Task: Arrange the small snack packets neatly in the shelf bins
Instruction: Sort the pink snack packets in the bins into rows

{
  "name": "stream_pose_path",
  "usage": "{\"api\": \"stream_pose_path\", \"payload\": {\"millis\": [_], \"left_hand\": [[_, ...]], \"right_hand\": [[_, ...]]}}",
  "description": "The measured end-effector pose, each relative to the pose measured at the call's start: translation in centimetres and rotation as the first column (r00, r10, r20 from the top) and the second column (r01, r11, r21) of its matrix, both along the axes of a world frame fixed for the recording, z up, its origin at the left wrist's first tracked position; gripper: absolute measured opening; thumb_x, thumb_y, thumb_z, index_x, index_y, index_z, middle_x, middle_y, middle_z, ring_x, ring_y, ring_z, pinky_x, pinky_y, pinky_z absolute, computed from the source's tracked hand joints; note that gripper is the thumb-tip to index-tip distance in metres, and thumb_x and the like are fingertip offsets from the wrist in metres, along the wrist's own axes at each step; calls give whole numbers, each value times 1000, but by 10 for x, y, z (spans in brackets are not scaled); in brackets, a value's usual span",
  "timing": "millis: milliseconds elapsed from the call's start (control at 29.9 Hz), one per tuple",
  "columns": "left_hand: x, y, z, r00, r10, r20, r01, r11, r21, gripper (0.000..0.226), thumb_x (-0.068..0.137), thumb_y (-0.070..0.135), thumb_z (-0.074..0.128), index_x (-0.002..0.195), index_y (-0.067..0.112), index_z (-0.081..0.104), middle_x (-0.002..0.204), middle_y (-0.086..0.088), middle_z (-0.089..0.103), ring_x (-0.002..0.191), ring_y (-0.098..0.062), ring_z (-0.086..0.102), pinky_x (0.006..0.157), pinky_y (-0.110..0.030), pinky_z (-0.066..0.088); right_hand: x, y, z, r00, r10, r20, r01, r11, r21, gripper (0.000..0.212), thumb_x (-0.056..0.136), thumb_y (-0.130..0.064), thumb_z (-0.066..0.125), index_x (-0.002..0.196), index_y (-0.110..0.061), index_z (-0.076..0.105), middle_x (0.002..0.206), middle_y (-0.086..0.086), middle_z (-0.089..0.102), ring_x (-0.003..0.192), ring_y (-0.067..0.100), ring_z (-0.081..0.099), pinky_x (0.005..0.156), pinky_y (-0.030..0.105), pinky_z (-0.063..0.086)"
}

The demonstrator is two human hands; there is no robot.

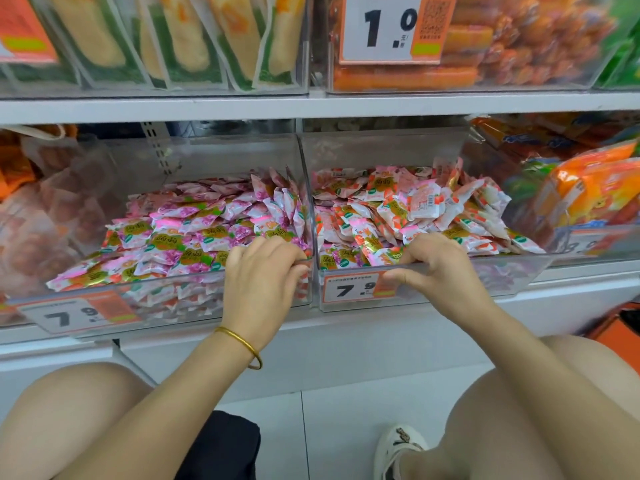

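1. Two shelf bins heaped with pink snack packets [194, 230]: left bin [194, 306], right bin [502, 276].
2. Left hand [266, 271] curled over left bin's near rim.
3. Right hand [440, 265] clamped on right bin's near rim, thumb outside.

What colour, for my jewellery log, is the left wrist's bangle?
Gold. The bangle shows best in head view.

White shelving [311, 105], pale tiled floor [329, 427], orange fixture [620, 341] at right; bright even light.
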State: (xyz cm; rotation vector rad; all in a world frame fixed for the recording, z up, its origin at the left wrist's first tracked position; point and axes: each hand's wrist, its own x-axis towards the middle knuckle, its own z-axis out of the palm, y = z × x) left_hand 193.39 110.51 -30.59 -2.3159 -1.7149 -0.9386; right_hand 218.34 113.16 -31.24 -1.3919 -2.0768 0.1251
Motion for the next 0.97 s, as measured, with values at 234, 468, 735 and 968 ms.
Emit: {"api": "stream_pose_path", "payload": {"millis": [234,468,735,968], "left_hand": [[-2,-13,-6,1000,-22,-8,22,999,-30,12,81,28,54,75,20,57,73,6,53,72,-23,50,63,-33,18],[1,-15,-6,1000,-11,19,12,998,-57,12,78,18,68,74,19,57,74,5,53,73,-23,50,65,-32,22],[0,-15,-6,1000,6,-27,-9,996,-88,17,77,34,45,71,24,57,73,8,53,75,-16,45,63,-30,23],[-40,-2,28,978,-98,184,140,963,-229,27,81,43,50,87,24,69,81,4,64,82,-16,54,75,-29,40]], "right_hand": [[-3,-6,17,1000,-21,15,23,988,-155,32,74,-37,75,67,-10,62,69,1,54,71,16,46,60,25,34],[-18,-8,39,997,8,76,8,978,-208,45,75,-57,57,69,-13,61,71,1,57,70,16,51,63,37,43],[-85,35,57,974,0,-226,-24,995,-101,9,87,-14,59,81,-18,64,72,-12,57,65,-1,50,65,21,38],[-163,34,72,941,292,-174,-276,955,110,16,79,-10,55,88,-13,68,81,-1,60,75,6,50,72,19,37]]}}
